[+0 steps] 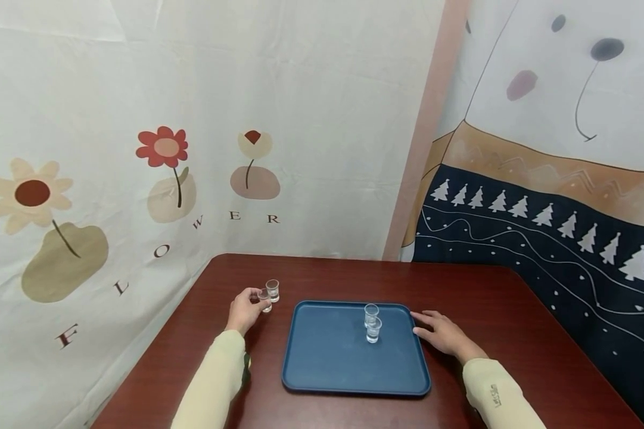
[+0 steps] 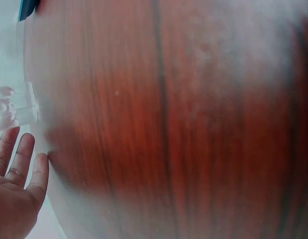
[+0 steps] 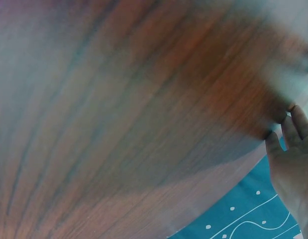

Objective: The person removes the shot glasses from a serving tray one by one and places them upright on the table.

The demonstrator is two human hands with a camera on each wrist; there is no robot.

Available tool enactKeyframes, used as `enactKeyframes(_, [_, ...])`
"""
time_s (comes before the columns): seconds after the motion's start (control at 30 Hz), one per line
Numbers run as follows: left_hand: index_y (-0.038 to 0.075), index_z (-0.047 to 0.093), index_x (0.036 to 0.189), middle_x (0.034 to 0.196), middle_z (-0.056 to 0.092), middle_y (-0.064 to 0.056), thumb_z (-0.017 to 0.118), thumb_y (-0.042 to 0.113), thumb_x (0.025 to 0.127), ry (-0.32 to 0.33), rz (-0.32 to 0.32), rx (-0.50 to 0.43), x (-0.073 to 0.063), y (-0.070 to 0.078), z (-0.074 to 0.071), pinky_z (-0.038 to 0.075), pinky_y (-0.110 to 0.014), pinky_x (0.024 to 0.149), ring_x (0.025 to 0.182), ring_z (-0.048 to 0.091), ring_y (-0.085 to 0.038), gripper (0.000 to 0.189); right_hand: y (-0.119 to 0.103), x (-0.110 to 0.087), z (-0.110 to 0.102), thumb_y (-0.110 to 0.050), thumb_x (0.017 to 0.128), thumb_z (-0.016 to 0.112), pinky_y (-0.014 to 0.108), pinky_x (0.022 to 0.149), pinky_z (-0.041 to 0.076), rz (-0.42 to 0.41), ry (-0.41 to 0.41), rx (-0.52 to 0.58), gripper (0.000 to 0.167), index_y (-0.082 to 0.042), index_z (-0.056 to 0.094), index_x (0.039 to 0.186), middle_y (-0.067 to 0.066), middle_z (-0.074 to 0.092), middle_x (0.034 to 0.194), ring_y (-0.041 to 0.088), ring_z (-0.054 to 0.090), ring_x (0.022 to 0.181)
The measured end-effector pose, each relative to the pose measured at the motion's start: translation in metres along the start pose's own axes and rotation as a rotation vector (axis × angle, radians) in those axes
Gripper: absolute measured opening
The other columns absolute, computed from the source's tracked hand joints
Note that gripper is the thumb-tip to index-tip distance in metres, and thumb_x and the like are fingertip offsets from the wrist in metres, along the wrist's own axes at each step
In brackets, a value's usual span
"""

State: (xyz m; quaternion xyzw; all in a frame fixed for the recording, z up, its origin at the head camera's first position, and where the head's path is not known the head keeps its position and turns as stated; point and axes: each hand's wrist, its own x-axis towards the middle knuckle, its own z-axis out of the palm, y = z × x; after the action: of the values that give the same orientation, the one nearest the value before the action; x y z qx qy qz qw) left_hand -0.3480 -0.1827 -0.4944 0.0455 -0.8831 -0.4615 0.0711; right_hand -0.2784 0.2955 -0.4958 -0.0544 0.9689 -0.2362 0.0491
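At the left of the table my left hand (image 1: 243,311) holds a small clear shot glass (image 1: 266,305) between thumb and fingertips. Just behind it, very close, stands a second clear glass (image 1: 273,291). In the left wrist view, several fingers of the left hand (image 2: 17,179) spread below the clear glasses (image 2: 17,107). My right hand (image 1: 444,333) lies at the right rim of a blue tray (image 1: 332,363), its fingertips by the edge. Two more shot glasses, a rear one (image 1: 371,312) and a front one (image 1: 373,330), stand on the tray's right half.
A dark red-brown wooden table (image 1: 461,286) carries everything. Behind it hangs a pale cloth (image 1: 327,119) with printed flowers. A second cloth (image 1: 493,250) with white trees hangs along the right side.
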Motion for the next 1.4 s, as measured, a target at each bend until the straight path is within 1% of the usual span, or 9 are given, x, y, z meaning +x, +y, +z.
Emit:
enactKeyframes(0.17, [-0.002, 0.057, 0.127, 0.118, 0.065, -0.023, 0.072, 0.017, 0.090, -0.004, 0.012, -0.007, -0.001, -0.001, 0.000, 0.052, -0.045, 0.089, 0.107, 0.061, -0.034, 0.043, -0.001, -0.001, 0.000, -0.039, 0.099, 0.059, 0.070, 0.106, 0.033, 0.000, -0.005, -0.003, 0.054, -0.015, 0.051, 0.147, 0.029, 0.040, 0.151, 0.054, 0.037, 0.138])
enactKeyframes(0.33, [-0.001, 0.048, 0.139, 0.133, 0.059, -0.027, 0.071, 0.023, 0.091, -0.031, 0.006, -0.045, 0.000, 0.004, -0.005, 0.049, -0.052, 0.100, 0.121, 0.057, -0.039, 0.058, -0.003, -0.001, -0.002, -0.038, 0.099, 0.059, 0.070, 0.106, 0.033, -0.013, 0.003, 0.003, 0.054, -0.014, 0.051, 0.146, 0.029, 0.041, 0.150, 0.054, 0.037, 0.137])
enactKeyframes(0.63, [0.004, 0.040, 0.148, 0.145, 0.047, -0.026, 0.069, 0.034, 0.093, -0.044, 0.022, -0.061, 0.009, 0.022, -0.017, 0.043, -0.055, 0.108, 0.134, 0.047, -0.041, 0.069, -0.004, 0.000, -0.004, -0.037, 0.099, 0.059, 0.071, 0.106, 0.033, -0.026, 0.006, -0.003, 0.054, -0.013, 0.050, 0.147, 0.030, 0.040, 0.150, 0.055, 0.037, 0.137])
enactKeyframes(0.83, [0.007, 0.041, 0.148, 0.148, 0.046, -0.023, 0.070, 0.040, 0.092, -0.026, 0.048, -0.076, 0.015, 0.044, -0.021, 0.040, -0.055, 0.111, 0.138, 0.044, -0.040, 0.072, -0.004, -0.002, -0.002, -0.038, 0.099, 0.059, 0.071, 0.106, 0.033, -0.010, 0.000, -0.001, 0.055, -0.014, 0.050, 0.147, 0.030, 0.040, 0.150, 0.054, 0.037, 0.137])
enactKeyframes(1.07, [0.013, 0.043, 0.148, 0.149, 0.047, -0.018, 0.070, 0.041, 0.092, -0.058, 0.088, -0.100, 0.017, 0.066, -0.010, 0.043, -0.053, 0.107, 0.136, 0.046, -0.038, 0.068, -0.005, -0.003, -0.002, -0.038, 0.099, 0.059, 0.072, 0.106, 0.032, 0.015, -0.020, 0.003, 0.055, -0.014, 0.049, 0.147, 0.030, 0.039, 0.151, 0.055, 0.035, 0.138])
enactKeyframes(1.1, [0.014, 0.043, 0.147, 0.149, 0.047, -0.017, 0.070, 0.043, 0.091, -0.067, 0.092, -0.103, 0.016, 0.069, -0.008, 0.048, -0.052, 0.100, 0.126, 0.054, -0.039, 0.068, -0.004, -0.002, -0.002, -0.038, 0.099, 0.058, 0.072, 0.106, 0.032, 0.016, -0.019, 0.003, 0.054, -0.014, 0.049, 0.147, 0.030, 0.039, 0.151, 0.055, 0.035, 0.138])
enactKeyframes(1.27, [0.016, 0.044, 0.148, 0.150, 0.047, -0.014, 0.069, 0.041, 0.092, -0.099, 0.115, -0.125, 0.007, 0.084, 0.005, 0.051, -0.050, 0.094, 0.122, 0.056, -0.034, 0.065, -0.004, -0.002, -0.002, -0.037, 0.099, 0.059, 0.072, 0.106, 0.032, 0.011, -0.014, -0.002, 0.054, -0.015, 0.050, 0.147, 0.029, 0.039, 0.151, 0.055, 0.035, 0.138])
enactKeyframes(1.33, [0.015, 0.045, 0.147, 0.150, 0.047, -0.015, 0.070, 0.037, 0.093, -0.103, 0.130, -0.134, 0.005, 0.090, 0.010, 0.047, -0.052, 0.102, 0.134, 0.049, -0.034, 0.064, -0.003, -0.002, -0.001, -0.037, 0.099, 0.058, 0.072, 0.106, 0.032, 0.011, -0.017, -0.004, 0.054, -0.015, 0.049, 0.147, 0.029, 0.039, 0.151, 0.055, 0.035, 0.138])
enactKeyframes(1.4, [0.014, 0.046, 0.147, 0.149, 0.049, -0.015, 0.070, 0.036, 0.093, -0.108, 0.144, -0.130, 0.003, 0.096, 0.016, 0.046, -0.053, 0.105, 0.136, 0.048, -0.034, 0.064, -0.003, -0.002, -0.001, -0.038, 0.099, 0.058, 0.072, 0.106, 0.032, 0.011, -0.021, -0.005, 0.054, -0.015, 0.049, 0.148, 0.029, 0.039, 0.151, 0.055, 0.034, 0.139])
